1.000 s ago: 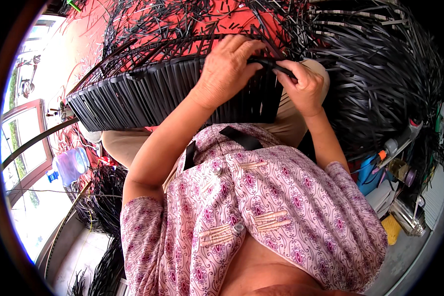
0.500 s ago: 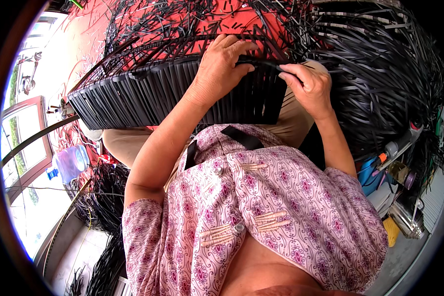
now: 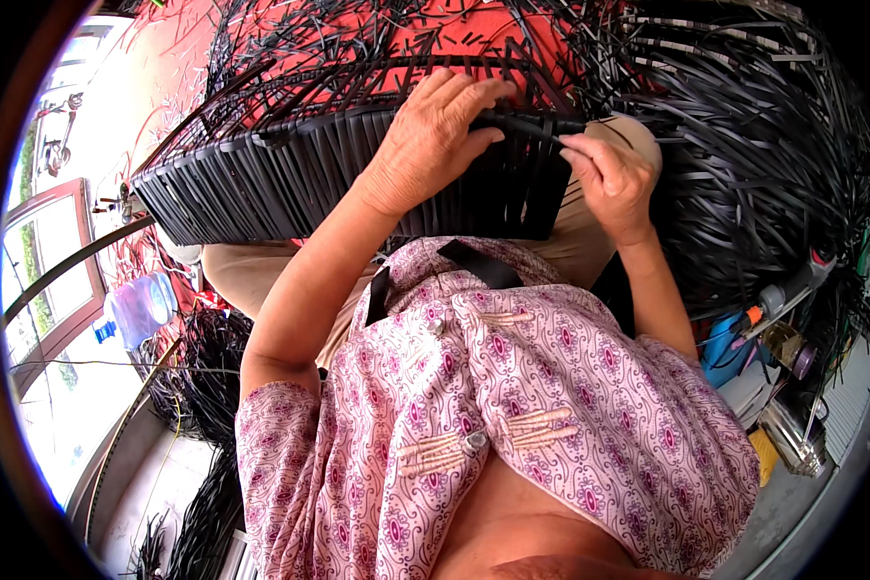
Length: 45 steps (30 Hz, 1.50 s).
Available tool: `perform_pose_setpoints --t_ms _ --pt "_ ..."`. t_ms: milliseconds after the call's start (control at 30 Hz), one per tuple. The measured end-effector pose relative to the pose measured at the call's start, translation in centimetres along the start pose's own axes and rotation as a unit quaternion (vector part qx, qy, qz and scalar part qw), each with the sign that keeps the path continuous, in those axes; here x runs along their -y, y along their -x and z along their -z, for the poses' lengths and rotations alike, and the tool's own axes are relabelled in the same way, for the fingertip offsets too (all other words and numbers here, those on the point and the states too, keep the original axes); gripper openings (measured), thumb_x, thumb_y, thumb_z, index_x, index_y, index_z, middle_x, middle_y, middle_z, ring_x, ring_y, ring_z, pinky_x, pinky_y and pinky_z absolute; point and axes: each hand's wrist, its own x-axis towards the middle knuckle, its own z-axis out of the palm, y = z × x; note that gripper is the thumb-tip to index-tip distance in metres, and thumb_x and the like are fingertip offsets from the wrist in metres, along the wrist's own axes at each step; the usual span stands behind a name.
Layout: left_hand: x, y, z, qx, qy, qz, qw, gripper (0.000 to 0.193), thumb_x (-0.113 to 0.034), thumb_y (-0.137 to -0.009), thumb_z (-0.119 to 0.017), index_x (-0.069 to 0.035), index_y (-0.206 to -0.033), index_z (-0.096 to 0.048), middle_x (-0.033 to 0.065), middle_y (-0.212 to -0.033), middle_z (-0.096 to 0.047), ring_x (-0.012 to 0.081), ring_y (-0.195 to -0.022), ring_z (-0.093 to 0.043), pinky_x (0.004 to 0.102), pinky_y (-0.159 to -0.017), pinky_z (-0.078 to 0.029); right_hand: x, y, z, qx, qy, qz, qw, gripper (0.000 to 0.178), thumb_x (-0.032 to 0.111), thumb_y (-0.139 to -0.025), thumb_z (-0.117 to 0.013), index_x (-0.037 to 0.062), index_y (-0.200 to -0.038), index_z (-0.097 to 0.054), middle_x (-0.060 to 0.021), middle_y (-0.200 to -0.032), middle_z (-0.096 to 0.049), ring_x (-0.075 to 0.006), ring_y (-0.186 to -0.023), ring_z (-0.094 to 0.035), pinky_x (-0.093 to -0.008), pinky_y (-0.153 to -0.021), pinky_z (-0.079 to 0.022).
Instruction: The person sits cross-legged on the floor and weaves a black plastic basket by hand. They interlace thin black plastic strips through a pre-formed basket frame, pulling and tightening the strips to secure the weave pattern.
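Across my lap lies a black woven basket [image 3: 232, 184], its long near side covered with flat upright strips and its far part an open lattice. My left hand [image 3: 435, 140] grips the upper rim right of the middle, fingers over it and thumb on the near side. By the right corner my right hand [image 3: 614, 184] pinches a thin black plastic strip [image 3: 536, 128] between thumb and fingers. The strip runs along the rim toward the left hand. Where the left fingertips press is partly hidden behind the rim.
A large pile of black strips [image 3: 744, 174] lies at the right. Loose scraps cover the red floor [image 3: 454, 34] ahead. A glue gun [image 3: 793, 285] and a metal flask [image 3: 793, 435] sit at the right. A clear plastic jug [image 3: 140, 309] and another strip bundle [image 3: 203, 387] are at the left.
My right hand has moved slightly right and down, drawing away from the left hand. The left hand keeps its place on the rim, and the basket has shifted a little.
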Motion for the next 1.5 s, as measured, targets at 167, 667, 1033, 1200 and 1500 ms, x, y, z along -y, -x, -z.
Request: perform_pose_setpoints --t_ms 167,667,1033,1200,1500 --pt "1.6 1.2 2.9 0.082 -0.023 0.071 0.994 0.053 -0.008 -0.075 -0.078 -0.007 -0.126 -0.062 0.0093 -0.107 -0.068 0.0326 -0.098 -0.061 0.0408 -0.091 -0.048 -0.4 -0.6 0.6 0.029 -0.008 0.008 1.000 0.014 0.009 -0.084 -0.075 0.0102 -0.097 -0.071 -0.0051 -0.075 -0.070 -0.0224 -0.065 -0.069 -0.0340 -0.057 -0.052" --pt "2.5 -1.0 2.5 0.122 0.090 0.070 0.986 0.053 0.003 -0.067 -0.076 -0.009 -0.115 -0.057 0.0085 -0.092 -0.058 0.0276 -0.091 -0.060 0.0366 -0.084 -0.050 -0.1 0.0 0.4 0.035 -0.004 0.007 0.999 0.016 0.007 -0.083 -0.075 0.0071 -0.098 -0.070 -0.0080 -0.080 -0.072 -0.0254 -0.067 -0.069 -0.0350 -0.060 -0.053" --pt "2.9 -1.9 2.8 0.187 0.132 0.117 0.967 0.041 0.004 -0.067 -0.075 -0.005 -0.103 -0.056 0.0080 -0.090 -0.056 0.0238 -0.088 -0.059 0.0356 -0.081 -0.051 -0.9 -0.9 0.6 0.058 -0.029 0.001 0.998 0.016 0.009 -0.084 -0.075 0.0068 -0.099 -0.070 -0.0085 -0.079 -0.071 -0.0249 -0.068 -0.069 -0.0339 -0.061 -0.053" --pt "2.2 -1.0 2.5 0.119 0.074 -0.009 0.990 0.039 0.007 -0.067 -0.071 -0.005 -0.100 -0.054 0.0079 -0.090 -0.055 0.0253 -0.087 -0.057 0.0358 -0.082 -0.050 -0.9 -0.9 0.5 0.052 -0.020 0.005 0.998 0.015 0.009 -0.084 -0.075 0.0069 -0.098 -0.070 -0.0084 -0.079 -0.071 -0.0244 -0.068 -0.069 -0.0337 -0.061 -0.053" --pt "3.2 1.5 5.6 0.111 0.027 0.120 0.986 0.065 -0.001 -0.072 -0.077 -0.010 -0.132 -0.057 0.0094 -0.102 -0.064 0.0263 -0.102 -0.064 0.0379 -0.093 -0.050 -0.5 -2.0 1.3 0.074 0.000 0.012 0.997 0.016 0.009 -0.082 -0.076 0.0075 -0.098 -0.071 -0.0072 -0.080 -0.072 -0.0238 -0.069 -0.070 -0.0335 -0.061 -0.053"
